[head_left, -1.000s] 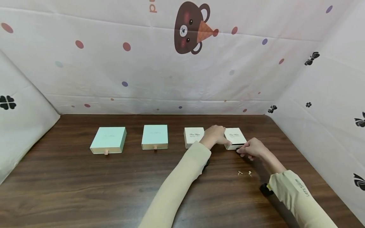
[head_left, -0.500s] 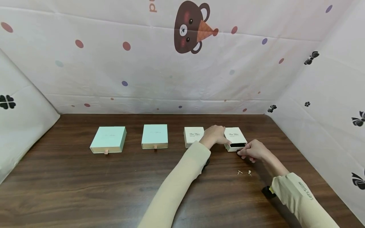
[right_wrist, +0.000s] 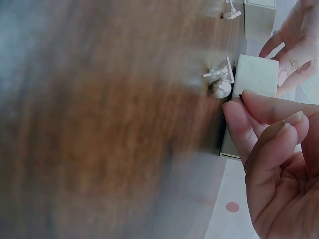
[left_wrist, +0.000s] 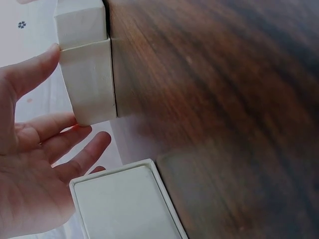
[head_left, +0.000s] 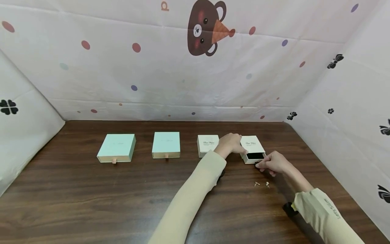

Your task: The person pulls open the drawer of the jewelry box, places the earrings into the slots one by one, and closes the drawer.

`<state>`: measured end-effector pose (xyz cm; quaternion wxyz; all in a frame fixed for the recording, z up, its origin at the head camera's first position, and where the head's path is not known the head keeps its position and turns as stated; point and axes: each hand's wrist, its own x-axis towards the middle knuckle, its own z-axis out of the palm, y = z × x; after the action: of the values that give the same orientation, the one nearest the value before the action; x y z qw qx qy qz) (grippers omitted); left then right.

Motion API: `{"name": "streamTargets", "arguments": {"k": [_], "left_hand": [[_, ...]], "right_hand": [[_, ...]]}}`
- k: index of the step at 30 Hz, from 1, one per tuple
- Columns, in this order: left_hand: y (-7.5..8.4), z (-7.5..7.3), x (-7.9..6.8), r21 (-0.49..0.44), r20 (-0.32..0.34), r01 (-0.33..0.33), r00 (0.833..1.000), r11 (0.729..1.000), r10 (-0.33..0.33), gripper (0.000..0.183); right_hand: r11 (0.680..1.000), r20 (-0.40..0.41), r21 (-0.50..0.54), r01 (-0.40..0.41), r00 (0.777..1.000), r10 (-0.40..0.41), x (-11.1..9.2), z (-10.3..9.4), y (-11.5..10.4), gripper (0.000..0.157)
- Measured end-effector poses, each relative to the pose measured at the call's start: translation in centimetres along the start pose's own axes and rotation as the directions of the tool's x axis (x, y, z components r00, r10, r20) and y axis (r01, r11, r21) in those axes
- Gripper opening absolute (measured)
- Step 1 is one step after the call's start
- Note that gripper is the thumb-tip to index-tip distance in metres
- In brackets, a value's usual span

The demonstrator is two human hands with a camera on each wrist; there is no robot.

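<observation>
On the right of the table, a small white drawer box [head_left: 251,142] with dark lettering has its drawer [head_left: 255,156] partly pulled out, showing a black inside. My left hand [head_left: 230,145] holds the box's sleeve from behind, thumb on one side and fingers at the back corner. My right hand [head_left: 275,162] pinches a small black pull tab [right_wrist: 241,96] at the drawer's front between thumb and forefinger; most of the tab is hidden. Two small pale pieces, like a pair of earrings, lie in front of the box: the left one [head_left: 257,184] and the right one [head_left: 267,184].
A second white box [head_left: 207,144] stands left of my left hand, partly covered by it. Further left are two mint-green drawer boxes, one in the middle [head_left: 166,144] and one at the far left [head_left: 117,145]. A printed cloth [head_left: 170,74] encloses the table's back and sides.
The drawer has slid out towards me, widening from a thin black slit to a larger opening. My right hand has moved slightly towards me with the tab; the left hand stays put.
</observation>
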<state>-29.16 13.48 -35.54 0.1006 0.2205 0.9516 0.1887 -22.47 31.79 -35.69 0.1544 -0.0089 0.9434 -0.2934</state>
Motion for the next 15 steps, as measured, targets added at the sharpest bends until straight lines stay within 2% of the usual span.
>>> {"name": "streamTargets", "arguments": {"k": [5, 9, 15], "left_hand": [[0.09, -0.03, -0.01, -0.003, 0.005, 0.001, 1.0, 1.0, -0.001, 0.069], [0.14, -0.07, -0.02, 0.003, 0.002, 0.003, 1.0, 1.0, -0.003, 0.069], [0.03, -0.05, 0.01, 0.008, -0.005, 0.007, 1.0, 1.0, -0.007, 0.068]], "right_hand": [[0.999, 0.022, 0.049, 0.016, 1.0, -0.017, -0.22, -0.22, 0.65, 0.025], [0.997, 0.048, 0.047, 0.061, 0.997, -0.064, -0.48, -0.41, 0.94, 0.027], [1.0, 0.039, 0.022, 0.016, 0.999, -0.016, -0.91, -0.24, 0.43, 0.026]]}}
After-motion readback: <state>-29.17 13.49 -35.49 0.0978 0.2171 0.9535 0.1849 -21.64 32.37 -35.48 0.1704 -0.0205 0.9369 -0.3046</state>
